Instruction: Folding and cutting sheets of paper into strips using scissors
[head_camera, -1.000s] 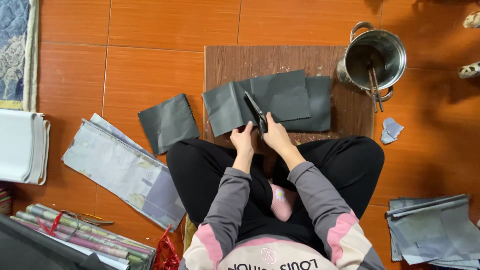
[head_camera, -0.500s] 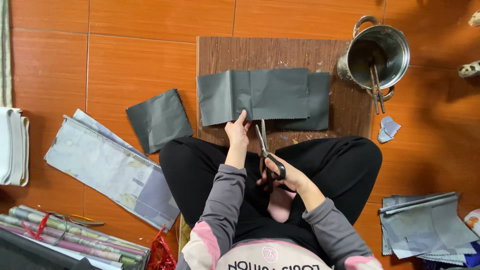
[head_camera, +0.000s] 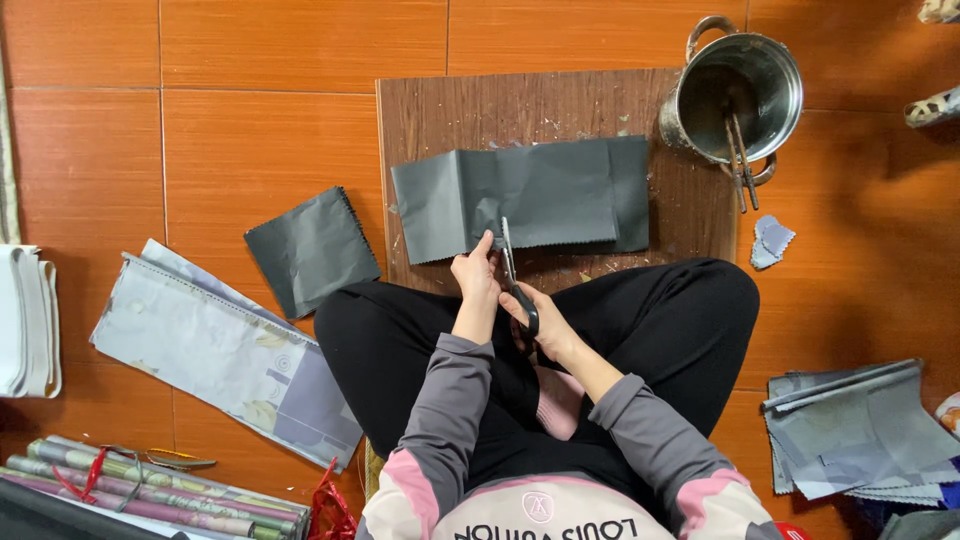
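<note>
Two hands are at the near edge of the grey sheet, which lies unfolded across the wooden board just ahead of the person's crossed legs. Left hand pinches the sheet's lower edge, fingers pressed together on the material. Right hand sits just behind and beside it, closed through the handles of the scissors, whose blades point forward and meet the sheet's edge right next to the left fingertips. Ahead and to the right of the right hand, a metal pot stands at the board's corner with a thin tool leaning inside. A small pale scrap lies on the floor to the right of the board. Left of the left hand, a dark grey square piece rests on the orange tiles, and beyond it a long pale sheet. Rolled papers lie further back on the left, folded grey sheets on the right.
</note>
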